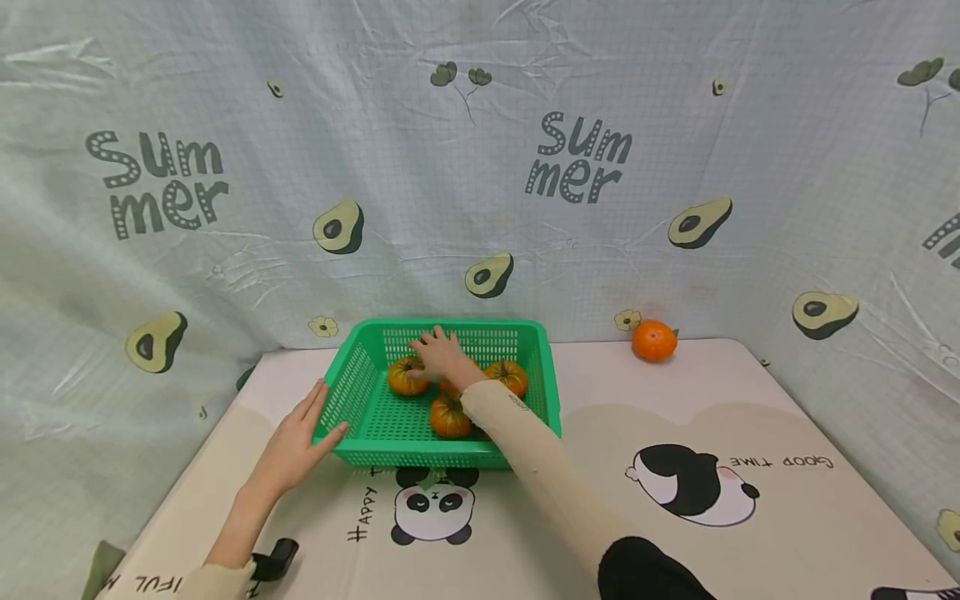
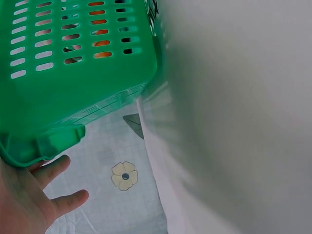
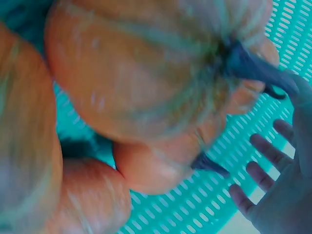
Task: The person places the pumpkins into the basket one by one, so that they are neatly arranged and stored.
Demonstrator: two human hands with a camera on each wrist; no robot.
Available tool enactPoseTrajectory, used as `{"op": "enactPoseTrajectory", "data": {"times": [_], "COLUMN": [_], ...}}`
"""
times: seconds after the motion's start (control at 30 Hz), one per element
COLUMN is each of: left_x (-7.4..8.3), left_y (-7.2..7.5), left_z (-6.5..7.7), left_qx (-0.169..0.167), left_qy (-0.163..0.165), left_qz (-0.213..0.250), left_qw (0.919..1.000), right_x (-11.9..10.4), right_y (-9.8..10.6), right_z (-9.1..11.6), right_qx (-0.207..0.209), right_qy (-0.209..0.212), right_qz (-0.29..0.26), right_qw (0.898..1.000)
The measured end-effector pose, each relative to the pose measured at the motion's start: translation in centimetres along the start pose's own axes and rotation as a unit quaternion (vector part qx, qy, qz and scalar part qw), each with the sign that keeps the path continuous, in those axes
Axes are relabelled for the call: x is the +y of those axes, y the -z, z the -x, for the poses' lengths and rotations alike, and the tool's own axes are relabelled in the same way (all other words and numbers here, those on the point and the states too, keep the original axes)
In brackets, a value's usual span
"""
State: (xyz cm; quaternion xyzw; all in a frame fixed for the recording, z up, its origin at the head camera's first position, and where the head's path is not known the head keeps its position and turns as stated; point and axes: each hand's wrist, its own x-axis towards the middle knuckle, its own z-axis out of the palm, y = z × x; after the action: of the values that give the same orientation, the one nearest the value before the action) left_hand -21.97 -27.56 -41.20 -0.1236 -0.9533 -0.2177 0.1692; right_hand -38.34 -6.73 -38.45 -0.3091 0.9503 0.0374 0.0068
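A green plastic basket [image 1: 420,450] with slotted walls stands at the far side of the table, holding several small orange pumpkins with greenish streaks. One pumpkin [image 1: 401,377] sits at the left, another [image 1: 508,377] to the right, and a third [image 1: 450,419] near the front wall. My left hand [image 1: 294,446] lies along the basket's left side, fingers straight, fingertips right at the rim. Inside the basket, my right hand [image 1: 442,358] reaches over the pumpkins with fingers spread. In the right wrist view its thumb is beside the dark stem [image 3: 258,68] of the nearest pumpkin.
An orange mandarin [image 1: 654,342] with a green leaf sits at the back right of the table. The pale tablecloth [image 1: 600,492] carries panda prints. Behind the table hangs a white sheet [image 1: 420,150] printed with avocados, close against the back edge.
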Motion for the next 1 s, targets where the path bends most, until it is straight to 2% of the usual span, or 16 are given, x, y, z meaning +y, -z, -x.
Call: {"op": "enactPoseTrajectory", "data": {"times": [0.13, 0.23, 0.37, 0.5, 0.8, 1.0], "left_x": [0.0, 0.0, 0.1, 0.1, 0.4, 0.6], "left_y": [0.0, -0.1, -0.1, -0.1, 0.0, 0.0], "left_z": [0.0, 0.0, -0.1, -0.1, 0.0, 0.1], "left_qx": [0.001, 0.001, -0.001, 0.0, 0.007, 0.009], "left_qy": [0.0, 0.001, 0.003, 0.004, 0.001, 0.001], "left_qz": [-0.002, -0.003, -0.003, -0.003, -0.005, -0.004], "left_qw": [1.0, 1.0, 1.0, 1.0, 1.0, 0.9999], "right_x": [0.5, 0.9, 1.6, 2.8, 5.5, 7.8], "right_y": [1.4, 3.0, 5.1, 6.5, 7.4, 6.8], "right_z": [0.6, 1.4, 3.1, 5.1, 9.5, 11.8], "right_qx": [0.014, 0.035, 0.066, 0.096, 0.139, 0.179], "right_qy": [0.015, 0.029, 0.045, 0.067, 0.097, 0.105], "right_qz": [-0.023, -0.014, 0.003, -0.004, 0.002, -0.021], "right_qw": [1.0, 0.999, 0.997, 0.993, 0.985, 0.978]}}
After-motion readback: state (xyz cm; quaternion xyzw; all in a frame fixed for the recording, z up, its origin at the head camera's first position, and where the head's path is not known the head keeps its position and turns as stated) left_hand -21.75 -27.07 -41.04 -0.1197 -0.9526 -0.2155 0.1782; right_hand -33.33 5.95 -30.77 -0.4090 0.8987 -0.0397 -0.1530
